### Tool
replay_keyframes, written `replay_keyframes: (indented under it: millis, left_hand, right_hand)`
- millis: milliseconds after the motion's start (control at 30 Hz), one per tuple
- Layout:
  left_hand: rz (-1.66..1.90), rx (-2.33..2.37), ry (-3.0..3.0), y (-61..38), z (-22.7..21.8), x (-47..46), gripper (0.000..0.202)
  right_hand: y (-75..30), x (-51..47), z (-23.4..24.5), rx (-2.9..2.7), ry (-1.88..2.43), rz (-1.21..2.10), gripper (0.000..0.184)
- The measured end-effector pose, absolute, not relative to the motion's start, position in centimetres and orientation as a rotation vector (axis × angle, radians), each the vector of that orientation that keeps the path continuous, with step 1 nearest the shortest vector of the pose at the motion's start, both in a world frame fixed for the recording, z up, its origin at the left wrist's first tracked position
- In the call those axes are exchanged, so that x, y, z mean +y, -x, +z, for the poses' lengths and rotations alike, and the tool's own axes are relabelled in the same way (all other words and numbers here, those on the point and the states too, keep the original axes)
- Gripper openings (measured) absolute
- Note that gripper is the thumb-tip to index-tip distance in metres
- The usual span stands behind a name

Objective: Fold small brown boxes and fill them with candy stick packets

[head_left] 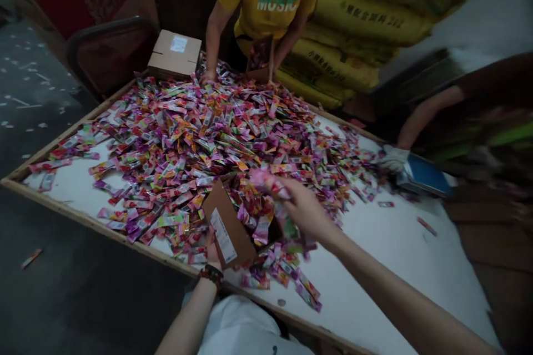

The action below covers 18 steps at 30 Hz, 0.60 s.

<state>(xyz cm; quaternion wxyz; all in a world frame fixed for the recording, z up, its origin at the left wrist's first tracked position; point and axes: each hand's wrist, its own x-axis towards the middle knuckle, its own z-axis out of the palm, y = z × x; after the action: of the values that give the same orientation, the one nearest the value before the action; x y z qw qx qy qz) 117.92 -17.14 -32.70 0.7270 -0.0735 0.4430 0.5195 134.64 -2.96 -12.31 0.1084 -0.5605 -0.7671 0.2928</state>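
My left hand [213, 249] grips the near left side of an open cardboard box [227, 219], which leans on the table and bears a white label. Small wrapped candy packets [262, 227] partly fill the box. Above its right side, my right hand [297, 202] is closed on several candy packets [268, 182], blurred by motion. Behind and around the box spreads a large heap of the same packets [208, 133] in pink, purple, orange and green. Part of the box's right wall is hidden by my right hand and the packets.
The white table [375, 266] has a raised wooden rim [83, 212]. Closed boxes [172, 55] stand at its far left corner. Across from me, a person in a yellow shirt [275, 5] holds another box. A gloved hand [393, 159] touches a blue-topped object [427, 173] at right. Yellow sacks [370, 19] are stacked behind.
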Motion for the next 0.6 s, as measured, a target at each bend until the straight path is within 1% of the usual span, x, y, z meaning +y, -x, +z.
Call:
replay_keyframes:
  millis: [100,133,167,200,233,300,333,400,433,467,567,600]
  left_hand:
    - [1.261,0.802,0.246,-118.4,-33.5,-16.3,0.064]
    - [1.270,0.760,0.256,-118.4,-33.9,-16.1,0.062]
    - [1.263,0.739,0.250,-118.2,-34.4,-16.0,0.060]
    - [1.249,0.726,0.240,-118.0,-34.9,-15.9,0.057]
    - [1.232,0.722,0.229,-117.8,-35.6,-15.9,0.055]
    - [1.200,0.721,0.211,-117.5,-37.0,-15.9,0.051]
    - [1.191,0.721,0.197,-117.4,-37.7,-15.9,0.051]
    - [1.190,0.723,0.157,-117.4,-38.6,-16.0,0.054]
    - [1.197,0.724,0.135,-117.4,-38.8,-16.0,0.056]
    - [1.204,0.727,0.113,-117.4,-38.9,-16.1,0.058]
    - [1.222,0.735,0.067,-117.0,-38.0,-16.6,0.066]
    - [1.216,0.751,0.030,-116.8,-37.4,-16.8,0.072]
  right_hand:
    - [-131.7,-6.6,-14.4,-2.283,1.824,1.387,0.083]
    - [-130.8,-7.0,-15.6,-2.270,1.875,1.526,0.087]
    - [-130.0,-7.1,-16.9,-2.284,1.911,1.596,0.089]
    - [-129.5,-7.0,-18.1,-2.344,1.934,1.592,0.091]
    - [-129.0,-6.9,-19.3,-2.456,1.949,1.507,0.095]
    - [-128.3,-6.8,-21.1,-2.692,1.980,1.197,0.105]
    - [-128.0,-6.8,-21.6,-2.768,1.990,1.036,0.105]
    - [-127.6,-6.9,-21.9,-2.814,1.980,0.831,0.095]
    - [-127.7,-6.9,-21.5,-2.797,1.962,0.830,0.092]
    - [-127.9,-6.8,-20.8,-2.774,1.918,0.917,0.092]
    - [-129.8,-6.7,-17.1,-2.590,1.598,1.421,0.108]
    - [-130.7,-6.8,-15.6,-2.504,1.478,1.522,0.108]
